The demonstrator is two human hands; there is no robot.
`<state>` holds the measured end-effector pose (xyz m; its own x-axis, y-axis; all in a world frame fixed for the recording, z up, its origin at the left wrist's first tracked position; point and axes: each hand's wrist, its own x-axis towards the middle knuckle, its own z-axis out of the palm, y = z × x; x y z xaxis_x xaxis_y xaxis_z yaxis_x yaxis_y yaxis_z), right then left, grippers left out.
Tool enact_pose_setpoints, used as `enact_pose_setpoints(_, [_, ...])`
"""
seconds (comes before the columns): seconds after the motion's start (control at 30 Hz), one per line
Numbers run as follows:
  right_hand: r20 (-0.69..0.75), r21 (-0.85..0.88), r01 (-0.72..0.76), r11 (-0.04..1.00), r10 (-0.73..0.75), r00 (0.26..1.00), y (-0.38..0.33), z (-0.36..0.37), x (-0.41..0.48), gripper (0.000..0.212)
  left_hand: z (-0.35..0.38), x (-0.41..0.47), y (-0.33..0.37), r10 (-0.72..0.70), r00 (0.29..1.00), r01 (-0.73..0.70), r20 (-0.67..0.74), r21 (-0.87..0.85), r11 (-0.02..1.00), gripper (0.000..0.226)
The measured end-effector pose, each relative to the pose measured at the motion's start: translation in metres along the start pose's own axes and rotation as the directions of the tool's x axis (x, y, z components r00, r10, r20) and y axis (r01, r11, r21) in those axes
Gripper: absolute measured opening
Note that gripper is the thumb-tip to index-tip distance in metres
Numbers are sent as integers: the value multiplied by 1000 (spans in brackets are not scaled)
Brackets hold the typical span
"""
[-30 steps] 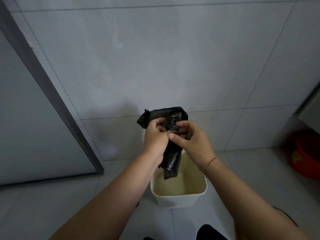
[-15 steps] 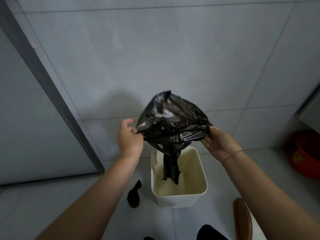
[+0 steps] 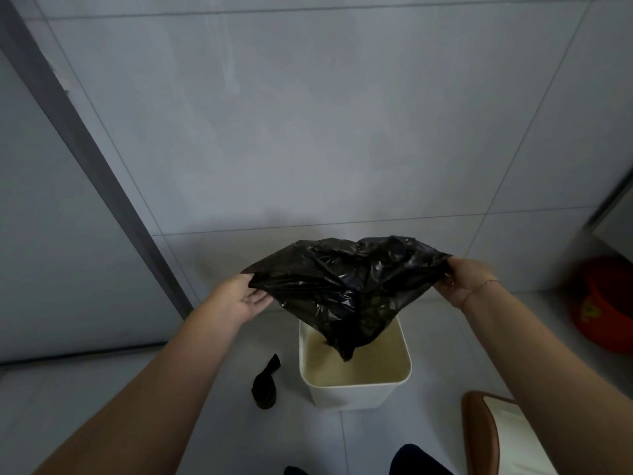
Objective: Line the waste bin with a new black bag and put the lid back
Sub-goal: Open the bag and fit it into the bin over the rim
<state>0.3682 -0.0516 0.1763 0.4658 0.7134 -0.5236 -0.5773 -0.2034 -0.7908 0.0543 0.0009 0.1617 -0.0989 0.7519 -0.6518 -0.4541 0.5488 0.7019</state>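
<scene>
A black plastic bag [image 3: 346, 286] is stretched wide in the air between my hands, its mouth pulled apart. My left hand [image 3: 245, 298] grips the bag's left edge and my right hand [image 3: 460, 281] grips its right edge. The bag's bottom tip hangs down into the open cream waste bin [image 3: 356, 392], which stands lidless on the floor below. A white lid with a brown rim [image 3: 479, 437] lies on the floor at the lower right, partly cut off by my right arm.
A small rolled black bag [image 3: 265, 387] lies on the tiled floor just left of the bin. An orange-red basin [image 3: 603, 310] sits at the far right. A tiled wall rises behind the bin, with a grey door frame [image 3: 85, 138] on the left.
My hands have moved apart, from bunched together on the folded bag to wide on either side. The bag has opened out and now hangs lower over the bin.
</scene>
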Motion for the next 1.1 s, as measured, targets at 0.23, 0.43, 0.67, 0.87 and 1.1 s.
enact_pose_setpoints(0.23, [121, -6, -163, 987, 162, 979, 4, -3, -3, 30, 7, -8, 3, -42, 988, 59, 151, -109, 992, 20])
enact_pose_setpoints(0.43, [286, -243, -70, 967, 141, 948, -2, -4, -2, 17, 8, -10, 6, -29, 958, -31, 286, 205, 978, 36])
enact_pose_setpoints(0.67, [236, -639, 219, 737, -84, 968, 4, -4, 8, 6, 5, 4, 3, -14, 983, -37, 183, 271, 962, 37])
enact_pose_setpoints(0.87, [197, -713, 320, 624, -259, 945, 18, 16, 11, 23, -3, 2, -26, 67, 956, -291, 285, 897, 333, 78])
enact_pose_setpoints(1.1, [579, -663, 567, 489, -146, 802, 39, 64, -17, 6, 70, -23, -48, 270, 740, -644, 616, 765, 19, 94])
